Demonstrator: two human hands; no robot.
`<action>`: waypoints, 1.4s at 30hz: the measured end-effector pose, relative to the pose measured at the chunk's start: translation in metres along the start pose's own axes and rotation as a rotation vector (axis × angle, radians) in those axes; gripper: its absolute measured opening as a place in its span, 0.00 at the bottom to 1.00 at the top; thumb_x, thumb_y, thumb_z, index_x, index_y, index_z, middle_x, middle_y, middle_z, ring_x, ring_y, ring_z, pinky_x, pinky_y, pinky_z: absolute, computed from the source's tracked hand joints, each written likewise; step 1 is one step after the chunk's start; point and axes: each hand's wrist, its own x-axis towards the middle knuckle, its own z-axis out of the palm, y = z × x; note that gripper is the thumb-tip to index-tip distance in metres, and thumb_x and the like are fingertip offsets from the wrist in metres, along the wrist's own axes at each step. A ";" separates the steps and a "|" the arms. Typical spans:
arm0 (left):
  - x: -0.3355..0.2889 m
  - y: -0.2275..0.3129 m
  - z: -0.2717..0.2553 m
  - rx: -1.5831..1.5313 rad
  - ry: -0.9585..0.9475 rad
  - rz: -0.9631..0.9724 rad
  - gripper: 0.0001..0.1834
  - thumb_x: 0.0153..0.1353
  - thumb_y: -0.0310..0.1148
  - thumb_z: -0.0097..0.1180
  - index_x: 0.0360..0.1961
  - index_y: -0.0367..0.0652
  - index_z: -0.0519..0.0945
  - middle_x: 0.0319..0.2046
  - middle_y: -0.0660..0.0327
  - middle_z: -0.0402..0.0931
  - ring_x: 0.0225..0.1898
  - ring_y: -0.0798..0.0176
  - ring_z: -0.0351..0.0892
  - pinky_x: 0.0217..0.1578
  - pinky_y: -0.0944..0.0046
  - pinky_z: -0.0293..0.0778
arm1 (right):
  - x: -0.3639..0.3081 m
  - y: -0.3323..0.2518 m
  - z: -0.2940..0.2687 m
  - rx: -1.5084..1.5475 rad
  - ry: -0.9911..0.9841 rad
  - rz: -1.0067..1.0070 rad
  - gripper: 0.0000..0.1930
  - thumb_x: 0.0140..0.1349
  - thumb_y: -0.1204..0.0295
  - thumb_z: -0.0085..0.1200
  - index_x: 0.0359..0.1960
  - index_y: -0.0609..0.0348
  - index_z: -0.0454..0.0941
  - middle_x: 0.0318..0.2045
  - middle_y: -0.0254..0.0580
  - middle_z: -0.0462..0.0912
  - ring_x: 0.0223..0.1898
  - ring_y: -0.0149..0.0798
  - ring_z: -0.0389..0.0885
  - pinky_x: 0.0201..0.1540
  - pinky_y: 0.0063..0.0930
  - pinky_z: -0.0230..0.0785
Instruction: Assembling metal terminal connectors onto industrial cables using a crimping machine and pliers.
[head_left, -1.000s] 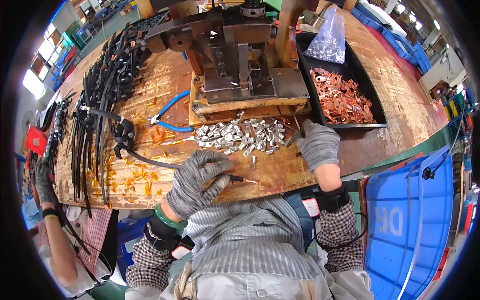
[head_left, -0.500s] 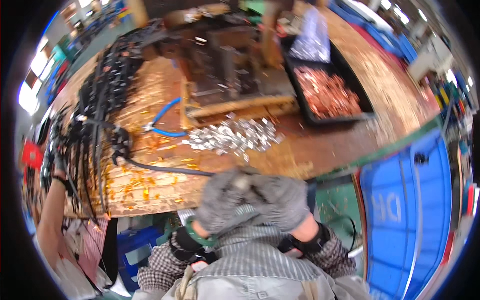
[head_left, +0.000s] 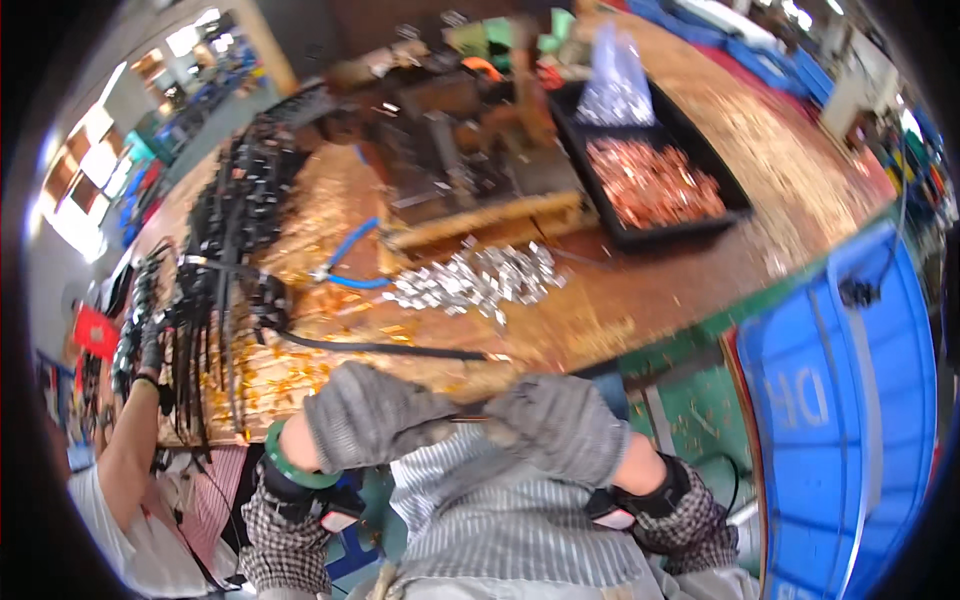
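My left hand (head_left: 378, 415) and my right hand (head_left: 555, 425), both in grey knit gloves, are in front of my striped apron at the table's near edge. Their fingers are closed and point toward each other. A thin dark strip (head_left: 468, 412) spans the small gap between them; motion blur hides its kind. Just beyond the gloves lies a black cable (head_left: 400, 349) with a copper-coloured tip, reaching right from a cable bundle. Farther off is a pile of small silvery metal pieces (head_left: 475, 280), in front of a dark metal machine (head_left: 450, 150) on a wooden base.
A black tray (head_left: 690, 236) holds copper-coloured pieces and a clear bag. Black cables (head_left: 235, 200) and a blue tube (head_left: 352, 282) occupy the table's left side. A co-worker's gloved hand (head_left: 150, 350) touches cables at far left. A large blue bin (head_left: 840, 420) stands at right.
My hands have drawn apart sideways, the left one moving farther, and a thin dark strip now shows between them. The cable's copper-coloured tip, hidden before, is visible. The view has shifted slightly.
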 end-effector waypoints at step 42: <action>0.187 -0.022 -0.064 -1.786 1.065 0.377 0.17 0.60 0.36 0.46 0.45 0.35 0.71 0.46 0.53 0.70 0.47 0.61 0.71 0.49 0.60 0.68 | 0.158 0.128 -0.166 0.568 0.466 0.320 0.16 0.54 0.57 0.53 0.26 0.59 0.74 0.15 0.33 0.74 0.16 0.24 0.70 0.19 0.14 0.59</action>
